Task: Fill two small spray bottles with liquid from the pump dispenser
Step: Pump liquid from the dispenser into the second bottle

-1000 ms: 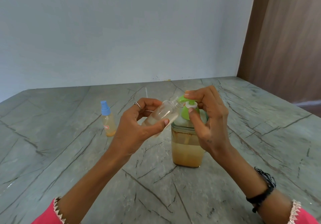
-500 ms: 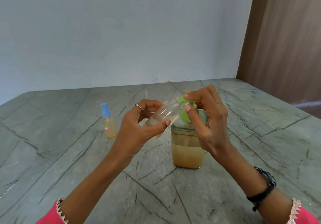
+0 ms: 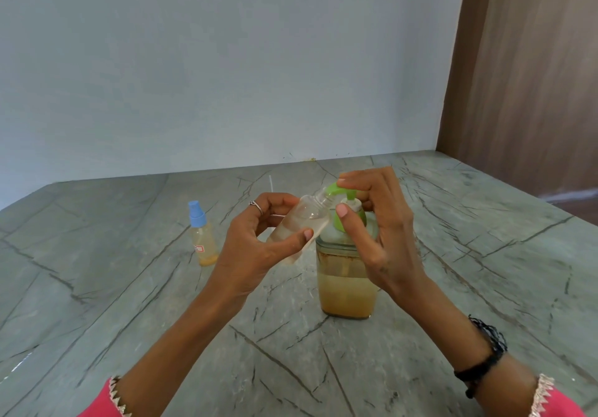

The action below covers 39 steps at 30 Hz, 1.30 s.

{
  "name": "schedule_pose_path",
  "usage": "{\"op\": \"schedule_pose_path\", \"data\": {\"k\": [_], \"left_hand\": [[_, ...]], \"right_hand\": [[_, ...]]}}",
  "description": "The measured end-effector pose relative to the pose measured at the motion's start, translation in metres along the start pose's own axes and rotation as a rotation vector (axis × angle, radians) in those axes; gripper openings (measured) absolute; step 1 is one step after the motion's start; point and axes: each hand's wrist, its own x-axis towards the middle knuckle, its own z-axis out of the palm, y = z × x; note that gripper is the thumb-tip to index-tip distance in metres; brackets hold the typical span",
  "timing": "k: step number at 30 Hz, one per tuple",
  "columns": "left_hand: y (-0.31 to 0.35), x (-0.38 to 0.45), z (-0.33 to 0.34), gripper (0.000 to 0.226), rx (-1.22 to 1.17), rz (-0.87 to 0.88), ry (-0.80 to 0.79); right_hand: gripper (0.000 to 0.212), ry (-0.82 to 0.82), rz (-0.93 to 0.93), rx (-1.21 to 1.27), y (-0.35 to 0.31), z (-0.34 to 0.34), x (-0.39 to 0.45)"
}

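A small clear spray bottle (image 3: 302, 220) without its cap lies tilted in my left hand (image 3: 252, 254), which grips it between thumb and fingers. Its open neck touches the green nozzle (image 3: 332, 189) of the pump dispenser (image 3: 346, 290), a clear jar about half full of amber liquid. A little pale liquid sits in the tilted bottle. My right hand (image 3: 385, 235) curls over the pump head, fingers on top and thumb by the white collar (image 3: 353, 204). A second small bottle (image 3: 202, 238) with a blue spray cap stands to the left, amber liquid in its lower part.
Everything stands on a grey veined stone table (image 3: 123, 293) against a pale wall. A thin white tube (image 3: 271, 184) lies on the table behind my left hand. A brown wooden panel (image 3: 534, 76) rises at the right.
The pump head went down half a second ago, hiding the white collar, and has risen again. Both hands and the clear bottle stay in the same place.
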Motion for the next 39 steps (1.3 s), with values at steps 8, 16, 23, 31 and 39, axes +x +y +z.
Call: {"op": "schedule_pose_path", "data": {"k": [8,16,23,31,39], "left_hand": [[-0.001,-0.001,0.002,0.037,-0.017,-0.015,0.019],[0.000,-0.002,0.001,0.035,-0.009,-0.028,0.014],[0.001,-0.001,0.000,0.036,0.007,-0.040,0.003],[0.001,-0.001,0.001,0.036,-0.008,-0.029,0.009],[-0.001,-0.001,0.001,0.036,-0.012,-0.007,0.011]], "right_hand": [[0.023,0.042,0.010,-0.017,0.002,0.000,0.006],[0.023,0.056,0.021,-0.045,0.000,0.001,0.010],[0.025,0.053,0.008,-0.002,-0.001,-0.002,0.004],[0.029,-0.058,-0.006,0.085,0.002,-0.005,0.003],[0.037,-0.063,-0.111,0.027,0.005,-0.006,-0.005]]}}
